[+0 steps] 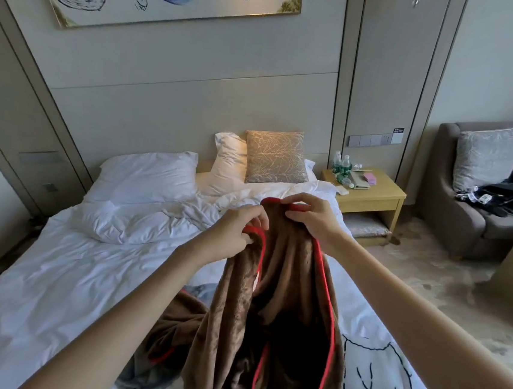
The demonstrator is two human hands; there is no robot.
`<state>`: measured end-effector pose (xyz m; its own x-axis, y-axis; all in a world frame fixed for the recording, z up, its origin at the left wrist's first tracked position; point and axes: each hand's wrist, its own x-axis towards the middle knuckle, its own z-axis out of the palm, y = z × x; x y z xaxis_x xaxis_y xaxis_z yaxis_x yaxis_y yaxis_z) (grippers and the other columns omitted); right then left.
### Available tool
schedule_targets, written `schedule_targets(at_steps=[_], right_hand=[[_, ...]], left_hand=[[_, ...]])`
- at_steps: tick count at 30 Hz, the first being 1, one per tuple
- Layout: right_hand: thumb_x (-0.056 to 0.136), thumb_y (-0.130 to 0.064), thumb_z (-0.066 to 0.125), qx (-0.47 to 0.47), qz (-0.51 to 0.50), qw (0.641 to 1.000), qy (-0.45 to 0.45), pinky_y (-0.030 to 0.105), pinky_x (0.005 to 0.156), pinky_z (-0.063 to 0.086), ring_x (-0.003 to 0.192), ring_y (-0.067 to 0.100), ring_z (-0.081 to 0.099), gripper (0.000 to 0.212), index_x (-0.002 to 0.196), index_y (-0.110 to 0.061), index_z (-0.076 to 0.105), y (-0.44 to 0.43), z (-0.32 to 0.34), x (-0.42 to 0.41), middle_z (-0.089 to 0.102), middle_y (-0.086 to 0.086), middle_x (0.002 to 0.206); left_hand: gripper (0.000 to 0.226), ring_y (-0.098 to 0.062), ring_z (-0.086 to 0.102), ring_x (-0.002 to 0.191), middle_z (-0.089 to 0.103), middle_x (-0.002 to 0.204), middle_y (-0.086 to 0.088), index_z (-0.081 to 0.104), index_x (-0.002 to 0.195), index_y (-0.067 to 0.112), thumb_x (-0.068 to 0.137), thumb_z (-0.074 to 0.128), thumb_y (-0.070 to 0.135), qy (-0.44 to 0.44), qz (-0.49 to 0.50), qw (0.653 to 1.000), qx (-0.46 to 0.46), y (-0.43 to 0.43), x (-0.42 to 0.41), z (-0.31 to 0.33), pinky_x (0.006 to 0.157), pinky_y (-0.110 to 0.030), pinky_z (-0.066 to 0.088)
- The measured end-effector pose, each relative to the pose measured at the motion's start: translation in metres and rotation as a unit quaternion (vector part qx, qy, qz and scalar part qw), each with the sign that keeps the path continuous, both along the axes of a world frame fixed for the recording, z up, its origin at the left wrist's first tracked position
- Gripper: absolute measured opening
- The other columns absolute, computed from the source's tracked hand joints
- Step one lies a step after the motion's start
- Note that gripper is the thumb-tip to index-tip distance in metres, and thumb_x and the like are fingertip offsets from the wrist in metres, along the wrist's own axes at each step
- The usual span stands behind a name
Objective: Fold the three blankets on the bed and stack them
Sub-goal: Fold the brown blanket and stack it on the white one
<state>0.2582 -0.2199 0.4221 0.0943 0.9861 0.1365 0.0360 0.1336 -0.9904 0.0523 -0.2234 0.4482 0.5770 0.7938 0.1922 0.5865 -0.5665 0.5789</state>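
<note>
Head view: both hands (239, 230) pinch brown blanket (274, 290) aloft.

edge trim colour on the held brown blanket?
Red trim on the brown blanket; head view.

We look from a single head-worn wide-angle camera, near the foot of the bed (36, 283), facing forward and down toward the headboard wall (181, 86).
</note>
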Motion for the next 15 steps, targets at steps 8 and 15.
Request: schedule_targets(at_steps=[8,15], right_hand=[[0.080,0.014,0.051,-0.008,0.144,0.986,0.084,0.029,0.083,0.051,0.087,0.022,0.065,0.027,0.099,-0.001,0.064,-0.010,0.011,-0.031,0.069,0.015,0.093],[0.080,0.013,0.046,-0.007,0.189,0.975,0.119,0.019,0.066,0.052,0.077,0.017,0.066,0.025,0.084,-0.005,0.065,-0.009,0.016,-0.033,0.068,0.010,0.082]], left_hand=[[0.032,-0.002,0.056,0.075,0.059,0.080,0.005,0.057,0.088,0.014,0.073,0.076,-0.006,-0.188,0.070,0.970,0.138,0.003,0.001,0.004,0.068,-0.012,0.043],[0.044,-0.016,0.056,0.107,0.053,0.116,-0.003,0.058,0.124,0.012,0.084,0.073,0.007,-0.229,0.106,0.968,0.013,0.004,-0.006,-0.008,0.082,-0.016,0.046]])
